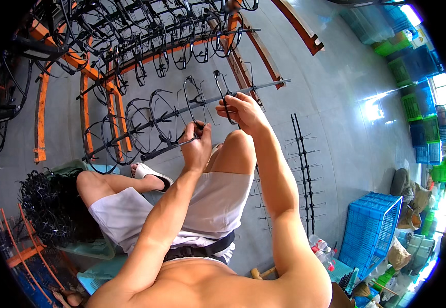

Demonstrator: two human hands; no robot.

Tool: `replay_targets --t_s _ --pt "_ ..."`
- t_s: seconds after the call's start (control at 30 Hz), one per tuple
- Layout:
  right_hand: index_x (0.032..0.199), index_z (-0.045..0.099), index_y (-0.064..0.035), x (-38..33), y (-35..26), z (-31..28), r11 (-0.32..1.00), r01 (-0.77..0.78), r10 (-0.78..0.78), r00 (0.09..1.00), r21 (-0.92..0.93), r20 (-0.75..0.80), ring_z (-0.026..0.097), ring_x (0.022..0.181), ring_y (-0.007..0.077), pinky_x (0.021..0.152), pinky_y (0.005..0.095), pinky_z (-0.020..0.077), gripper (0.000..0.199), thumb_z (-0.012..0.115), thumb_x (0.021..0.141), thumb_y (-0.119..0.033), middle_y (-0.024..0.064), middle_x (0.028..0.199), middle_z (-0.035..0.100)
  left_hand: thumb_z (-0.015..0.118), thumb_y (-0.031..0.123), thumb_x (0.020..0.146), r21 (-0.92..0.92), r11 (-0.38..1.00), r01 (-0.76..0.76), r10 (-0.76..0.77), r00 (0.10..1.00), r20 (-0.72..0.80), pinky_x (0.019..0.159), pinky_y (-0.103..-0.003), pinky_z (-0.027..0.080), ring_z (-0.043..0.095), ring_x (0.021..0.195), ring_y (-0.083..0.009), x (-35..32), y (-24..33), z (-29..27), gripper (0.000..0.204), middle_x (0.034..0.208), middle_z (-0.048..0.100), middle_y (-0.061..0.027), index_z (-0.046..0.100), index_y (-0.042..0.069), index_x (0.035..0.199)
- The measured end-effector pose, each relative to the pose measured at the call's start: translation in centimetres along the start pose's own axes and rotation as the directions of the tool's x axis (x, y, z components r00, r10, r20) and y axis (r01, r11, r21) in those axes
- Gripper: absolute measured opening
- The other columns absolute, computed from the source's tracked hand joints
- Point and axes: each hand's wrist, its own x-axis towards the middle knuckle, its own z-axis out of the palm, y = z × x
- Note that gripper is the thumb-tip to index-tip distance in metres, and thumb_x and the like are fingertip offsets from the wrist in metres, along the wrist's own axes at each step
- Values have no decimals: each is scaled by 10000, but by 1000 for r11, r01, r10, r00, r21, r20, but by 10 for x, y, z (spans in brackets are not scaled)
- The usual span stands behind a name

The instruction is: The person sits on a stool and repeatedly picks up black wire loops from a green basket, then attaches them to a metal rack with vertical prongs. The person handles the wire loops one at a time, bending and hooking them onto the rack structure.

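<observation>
The person sits with knees raised over a grey concrete floor (335,77), both bare forearms reaching up from the lower edge of the view. The left hand (197,146) is closed on the near end of a long black rod (182,110) that carries a row of black spectacle-style frames (130,123) hanging along it; its fingers are wrapped together around the rod and a frame just above the left knee. The right hand (244,110) is raised a little higher and further along the same rod, its fingers pinched on one black frame (222,92) that stands upright at the rod, touching it. The rod runs aslant from the lower left, near the person's sandalled foot (151,174), up toward the right, where its bare tip sticks out past the right hand. Behind it, toward the floor's far left corner, orange racks (84,97) hold more rods loaded with frames. A heap of loose black frames (48,205) fills a pale tray beside the left thigh. Two empty pronged black rods (305,169) lie flat on the floor to the right of the right forearm, and a blue plastic crate (369,231) stands beyond them, near the floor's right edge.
</observation>
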Motion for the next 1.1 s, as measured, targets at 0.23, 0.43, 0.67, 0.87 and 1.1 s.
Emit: replay_targets --t_s 0.23,0.43,0.67,0.87,1.1 --pt "953 516 52 3 -10 3 999 9 -10 1000 -36 -16 650 829 224 760 324 561 225 554 915 -167 136 925 593 673 138 802 -101 993 67 -67 998 9 530 -311 427 500 547 -165 3 2 0 173 647 552 -66 568 1 811" --pt "918 555 75 13 -15 12 978 69 -85 994 -198 -71 652 790 203 695 295 550 257 562 911 -181 126 840 623 661 142 823 -75 996 52 -48 998 45 527 -251 404 469 563 -81 -1 0 3 167 650 553 0 565 6 836" --pt "1072 557 12 -47 -5 44 430 481 -679 730 -764 77 585 860 281 713 331 501 271 624 860 -143 171 1013 560 621 143 848 -105 983 149 -141 987 74 516 -287 423 531 545 -140 -2 18 -7 151 631 584 -47 562 5 839" --pt "1224 484 10 -104 11 69 856 420 -179 788 -302 589 514 1073 231 942 353 397 461 528 938 -349 136 1125 548 575 104 840 -157 889 -429 438 702 562 672 -398 468 593 819 -368 -61 59 -72 220 854 598 -203 553 -9 1028" --pt "933 554 -2 -143 14 69 652 636 -347 734 -412 584 411 931 199 848 308 362 252 546 944 -253 74 962 449 612 65 764 -145 934 -328 285 435 854 849 -461 446 536 1000 -369 -57 25 -90 372 1110 536 -215 510 -17 1112"
